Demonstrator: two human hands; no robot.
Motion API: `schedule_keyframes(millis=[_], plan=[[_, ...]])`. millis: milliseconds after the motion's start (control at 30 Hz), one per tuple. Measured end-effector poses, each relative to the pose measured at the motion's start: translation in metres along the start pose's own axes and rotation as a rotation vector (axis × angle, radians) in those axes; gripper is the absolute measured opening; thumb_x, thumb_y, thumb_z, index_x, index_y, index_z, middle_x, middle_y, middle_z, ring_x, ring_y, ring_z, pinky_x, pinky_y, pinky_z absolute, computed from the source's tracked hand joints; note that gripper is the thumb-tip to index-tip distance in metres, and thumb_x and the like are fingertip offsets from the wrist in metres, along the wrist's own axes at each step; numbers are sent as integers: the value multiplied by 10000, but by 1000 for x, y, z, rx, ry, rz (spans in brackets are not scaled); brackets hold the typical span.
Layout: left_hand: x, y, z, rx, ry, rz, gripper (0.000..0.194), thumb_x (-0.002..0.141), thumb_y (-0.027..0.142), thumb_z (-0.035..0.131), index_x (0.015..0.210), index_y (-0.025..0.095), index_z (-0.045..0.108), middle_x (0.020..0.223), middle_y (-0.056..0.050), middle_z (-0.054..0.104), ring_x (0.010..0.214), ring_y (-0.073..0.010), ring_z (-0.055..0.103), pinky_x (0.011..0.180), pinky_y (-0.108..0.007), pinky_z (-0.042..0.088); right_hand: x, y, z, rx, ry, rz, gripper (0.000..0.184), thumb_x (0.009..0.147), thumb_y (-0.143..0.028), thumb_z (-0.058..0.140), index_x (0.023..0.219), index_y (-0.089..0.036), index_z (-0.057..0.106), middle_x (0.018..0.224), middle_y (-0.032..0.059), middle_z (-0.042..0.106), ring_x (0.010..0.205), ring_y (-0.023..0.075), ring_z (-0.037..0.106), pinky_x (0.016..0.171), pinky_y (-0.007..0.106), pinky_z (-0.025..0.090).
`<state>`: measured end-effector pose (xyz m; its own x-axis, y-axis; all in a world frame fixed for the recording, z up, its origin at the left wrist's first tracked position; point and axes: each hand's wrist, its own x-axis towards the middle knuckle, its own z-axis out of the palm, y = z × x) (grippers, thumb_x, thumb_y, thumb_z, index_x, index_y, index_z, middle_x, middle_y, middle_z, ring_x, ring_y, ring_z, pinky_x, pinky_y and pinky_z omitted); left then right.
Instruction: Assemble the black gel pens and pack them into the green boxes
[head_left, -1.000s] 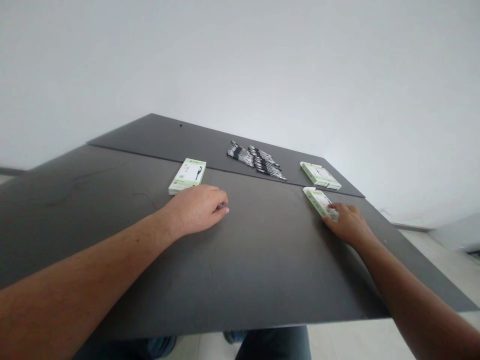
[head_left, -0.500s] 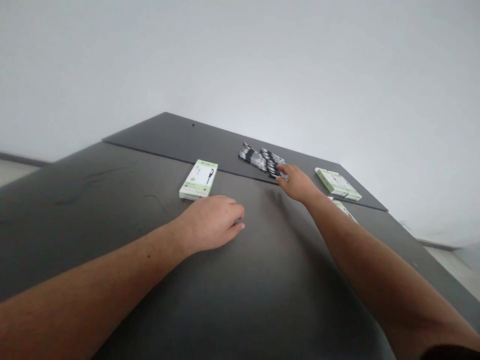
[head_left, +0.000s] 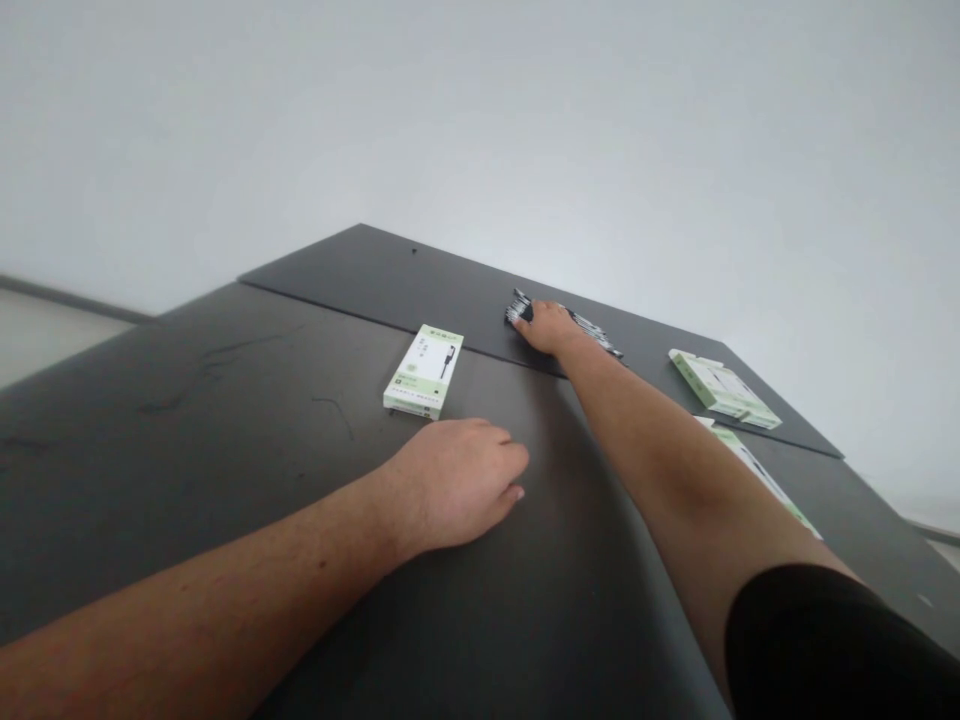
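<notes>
My right hand is down on the pile of bundled black cables, covering its near end; can't tell if it's gripping or just touching; left hand rests empty on the table, loosely curled; green-and-white box sits just ahead of the left hand; second box lies right of the right hand; third box lies partly hidden behind my right forearm.
</notes>
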<state>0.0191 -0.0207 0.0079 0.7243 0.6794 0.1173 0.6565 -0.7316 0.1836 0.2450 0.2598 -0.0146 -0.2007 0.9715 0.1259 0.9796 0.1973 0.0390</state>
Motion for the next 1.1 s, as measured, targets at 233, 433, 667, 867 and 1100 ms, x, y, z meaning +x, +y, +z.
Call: schedule_keyframes(millis=[233, 433, 667, 867, 1100], plan=[[0, 0, 5, -14, 28, 40, 200, 1055, 383, 725, 965, 206, 745, 974, -78, 789, 969, -300, 775, 746, -416, 572, 30, 5, 2, -9, -25, 32, 824, 1139, -642, 460, 1664, -10, 519, 1686, 345, 559, 1597, 416, 523, 1341, 525, 356], [-2, -1, 12, -40, 50, 85, 208, 1041, 398, 760, 956, 210, 738, 933, -71, 771, 898, -283, 759, 695, -416, 554, 55, 5, 10, -8, -55, 55, 856, 1129, -687, 437, 1648, -15, 542, 1665, 359, 574, 1564, 438, 554, 1306, 556, 391], [-5, -2, 17, -77, 45, 112, 196, 1032, 385, 766, 949, 212, 729, 918, -71, 761, 859, -279, 741, 641, -423, 520, 66, 1, 17, 9, -109, 66, 917, 1119, -747, 391, 1717, -60, 494, 1643, 352, 611, 1523, 481, 603, 1272, 652, 413], [-4, -3, 15, -69, 40, 106, 195, 1027, 384, 775, 945, 212, 730, 946, -77, 778, 885, -294, 756, 663, -432, 534, 46, -12, 15, 16, -95, -7, 854, 1147, -701, 357, 1673, -59, 559, 1657, 320, 613, 1553, 457, 571, 1285, 576, 412], [-2, -2, 8, -25, -4, 70, 174, 1055, 359, 727, 973, 209, 757, 1007, -81, 805, 986, -315, 786, 755, -431, 580, -15, -27, 11, 43, -53, -145, 790, 1162, -662, 392, 1665, -79, 572, 1658, 263, 638, 1555, 411, 560, 1320, 497, 387]])
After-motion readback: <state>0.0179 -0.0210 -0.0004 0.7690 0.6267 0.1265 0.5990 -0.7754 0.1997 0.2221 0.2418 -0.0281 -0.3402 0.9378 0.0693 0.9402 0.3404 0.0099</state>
